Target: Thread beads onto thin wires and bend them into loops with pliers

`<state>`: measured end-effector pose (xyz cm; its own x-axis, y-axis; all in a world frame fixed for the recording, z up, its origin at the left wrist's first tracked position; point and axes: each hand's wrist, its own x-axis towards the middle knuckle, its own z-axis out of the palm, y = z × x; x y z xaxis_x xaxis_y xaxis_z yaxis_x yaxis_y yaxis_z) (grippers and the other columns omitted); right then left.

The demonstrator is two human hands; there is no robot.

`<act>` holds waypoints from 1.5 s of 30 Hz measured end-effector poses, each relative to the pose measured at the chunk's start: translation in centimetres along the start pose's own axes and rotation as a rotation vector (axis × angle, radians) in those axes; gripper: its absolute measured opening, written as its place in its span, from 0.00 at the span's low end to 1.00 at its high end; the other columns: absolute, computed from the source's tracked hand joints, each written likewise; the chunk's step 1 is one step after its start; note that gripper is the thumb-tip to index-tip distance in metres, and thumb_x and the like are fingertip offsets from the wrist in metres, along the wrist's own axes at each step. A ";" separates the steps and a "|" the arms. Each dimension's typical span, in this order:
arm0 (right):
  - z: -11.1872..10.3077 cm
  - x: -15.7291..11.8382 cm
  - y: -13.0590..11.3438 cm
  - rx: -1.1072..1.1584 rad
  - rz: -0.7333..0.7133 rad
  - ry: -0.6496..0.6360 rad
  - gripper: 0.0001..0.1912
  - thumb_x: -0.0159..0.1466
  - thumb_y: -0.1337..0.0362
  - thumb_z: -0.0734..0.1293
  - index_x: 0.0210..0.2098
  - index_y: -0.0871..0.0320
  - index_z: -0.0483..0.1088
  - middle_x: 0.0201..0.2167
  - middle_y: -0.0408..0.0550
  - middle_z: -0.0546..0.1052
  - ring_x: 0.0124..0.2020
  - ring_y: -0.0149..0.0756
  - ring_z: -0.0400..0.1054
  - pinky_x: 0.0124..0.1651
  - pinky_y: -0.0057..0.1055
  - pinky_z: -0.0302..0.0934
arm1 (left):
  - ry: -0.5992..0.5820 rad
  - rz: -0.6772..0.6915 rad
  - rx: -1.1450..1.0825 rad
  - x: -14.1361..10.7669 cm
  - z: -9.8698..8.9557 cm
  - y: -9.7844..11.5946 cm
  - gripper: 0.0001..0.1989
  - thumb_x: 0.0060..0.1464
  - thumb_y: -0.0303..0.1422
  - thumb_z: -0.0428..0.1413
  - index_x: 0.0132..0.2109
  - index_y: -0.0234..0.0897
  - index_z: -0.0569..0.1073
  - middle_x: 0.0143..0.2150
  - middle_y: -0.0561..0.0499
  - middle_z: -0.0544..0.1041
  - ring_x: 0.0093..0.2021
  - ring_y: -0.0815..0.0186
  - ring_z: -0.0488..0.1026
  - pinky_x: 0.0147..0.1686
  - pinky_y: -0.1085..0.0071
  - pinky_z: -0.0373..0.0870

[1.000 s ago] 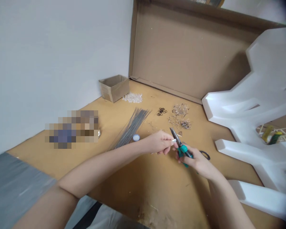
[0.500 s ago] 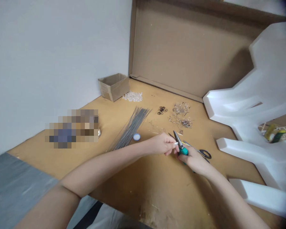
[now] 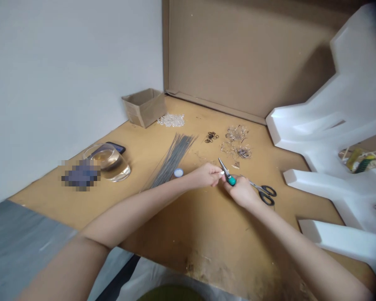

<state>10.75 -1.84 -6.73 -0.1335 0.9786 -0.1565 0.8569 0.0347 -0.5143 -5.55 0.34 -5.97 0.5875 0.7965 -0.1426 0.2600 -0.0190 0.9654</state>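
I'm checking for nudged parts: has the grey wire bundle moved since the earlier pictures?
No, not visibly: the grey wire bundle lies in the same place relative to the large cardboard panel; only the view has shifted.

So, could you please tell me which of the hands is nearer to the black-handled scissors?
Right. The right hand, gripping the green-handled tool, is just left of the black-handled scissors; the left hand is farther left, beyond the tool.

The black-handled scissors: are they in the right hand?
No, the right hand holds green-handled metal pliers; the scissors lie on the brown table.
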 end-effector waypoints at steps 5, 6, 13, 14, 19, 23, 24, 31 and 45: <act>-0.6 0.1 0.8 -0.109 -0.029 0.019 0.07 0.54 0.62 0.58 0.25 0.56 0.65 0.19 0.44 0.69 0.21 0.31 0.60 0.25 0.25 0.50 | -0.074 -0.026 -0.116 0.4 0.3 -0.6 0.09 0.55 0.28 0.42 0.34 0.31 0.65 0.19 0.56 0.66 0.18 0.76 0.63 0.21 0.78 0.61; -0.8 0.0 0.9 -0.106 -0.035 0.014 0.06 0.54 0.63 0.58 0.25 0.56 0.65 0.19 0.44 0.69 0.21 0.32 0.60 0.25 0.25 0.50 | -0.085 -0.029 -0.140 0.4 0.4 -0.7 0.08 0.55 0.28 0.41 0.34 0.31 0.64 0.21 0.55 0.67 0.19 0.75 0.64 0.22 0.78 0.62; -1.9 0.1 1.1 0.051 -0.117 -0.180 0.04 0.53 0.64 0.58 0.26 0.56 0.63 0.20 0.39 0.67 0.22 0.30 0.59 0.24 0.23 0.50 | -0.089 0.079 -0.050 0.1 0.3 -0.3 0.10 0.56 0.32 0.43 0.35 0.31 0.66 0.21 0.57 0.63 0.19 0.77 0.56 0.22 0.79 0.55; -1.9 0.0 1.1 0.042 -0.107 -0.181 0.04 0.53 0.64 0.58 0.26 0.56 0.63 0.20 0.39 0.67 0.22 0.30 0.60 0.24 0.23 0.50 | -0.085 0.079 -0.040 0.1 0.2 -0.3 0.11 0.56 0.32 0.43 0.35 0.31 0.67 0.21 0.58 0.62 0.19 0.77 0.55 0.23 0.79 0.54; -1.8 -0.3 0.5 -0.124 -0.046 -0.093 0.08 0.56 0.61 0.57 0.27 0.56 0.65 0.20 0.42 0.69 0.21 0.31 0.60 0.24 0.24 0.49 | -0.062 0.066 -0.031 0.2 0.4 -0.5 0.11 0.56 0.31 0.43 0.35 0.30 0.67 0.20 0.58 0.61 0.19 0.76 0.54 0.23 0.78 0.53; -1.2 0.2 0.4 -0.298 -0.010 -0.017 0.15 0.58 0.55 0.56 0.28 0.56 0.68 0.22 0.48 0.73 0.23 0.35 0.64 0.24 0.27 0.49 | -0.026 0.051 -0.042 0.7 0.7 -1.3 0.11 0.55 0.29 0.43 0.35 0.30 0.67 0.20 0.58 0.60 0.19 0.76 0.54 0.22 0.78 0.53; -1.0 0.5 0.4 -0.347 0.001 -0.003 0.16 0.59 0.53 0.56 0.29 0.57 0.69 0.22 0.50 0.73 0.24 0.37 0.66 0.25 0.28 0.50 | -0.007 0.036 -0.041 0.8 0.8 -1.5 0.10 0.55 0.28 0.42 0.35 0.29 0.67 0.20 0.58 0.60 0.19 0.76 0.54 0.22 0.78 0.53; -0.7 1.3 0.2 -0.468 0.015 0.067 0.19 0.59 0.50 0.55 0.31 0.57 0.69 0.26 0.55 0.75 0.29 0.45 0.69 0.27 0.31 0.50 | 0.074 0.054 -0.036 0.8 0.8 -1.5 0.11 0.55 0.27 0.42 0.37 0.29 0.68 0.20 0.58 0.60 0.20 0.76 0.55 0.23 0.79 0.53; -3.2 0.1 0.9 0.001 -0.024 -0.180 0.11 0.55 0.57 0.59 0.27 0.57 0.66 0.19 0.41 0.68 0.21 0.31 0.60 0.24 0.25 0.52 | -0.040 0.120 -0.082 0.0 0.6 -0.4 0.12 0.56 0.31 0.42 0.40 0.30 0.66 0.22 0.58 0.58 0.21 0.76 0.52 0.23 0.78 0.51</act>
<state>13.09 -1.09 -4.45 -0.2409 0.9254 -0.2926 0.8519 0.0571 -0.5206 -5.18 -0.05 -6.45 0.6411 0.7668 -0.0322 0.1240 -0.0621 0.9903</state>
